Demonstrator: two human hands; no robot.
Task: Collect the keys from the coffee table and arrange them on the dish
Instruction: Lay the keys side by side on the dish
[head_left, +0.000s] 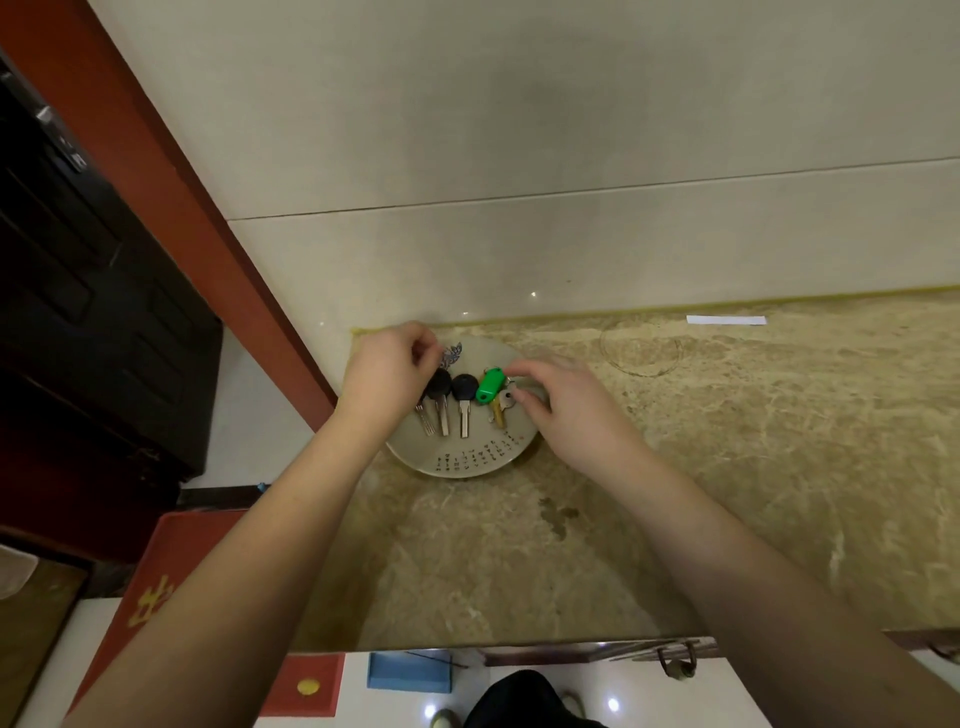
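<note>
A round pale dish (470, 462) with dark writing along its near rim sits on the marble top by the wall. On it lie black-headed keys (464, 397) side by side, blades toward me, and to their right a green tag (491, 385) with a brass key (498, 413). My left hand (387, 376) is over the dish's left side, fingers pinched on the head of the leftmost black key (439, 384). My right hand (566, 405) is at the right side, fingertips touching the green tag's key ring.
The marbled stone top (675, 493) runs right and toward me, with a faint ring mark (641, 351) and a white strip (725, 320) near the wall. A red door frame (171, 171) stands left. Below the near edge lie a red mat (150, 587) and my shoes.
</note>
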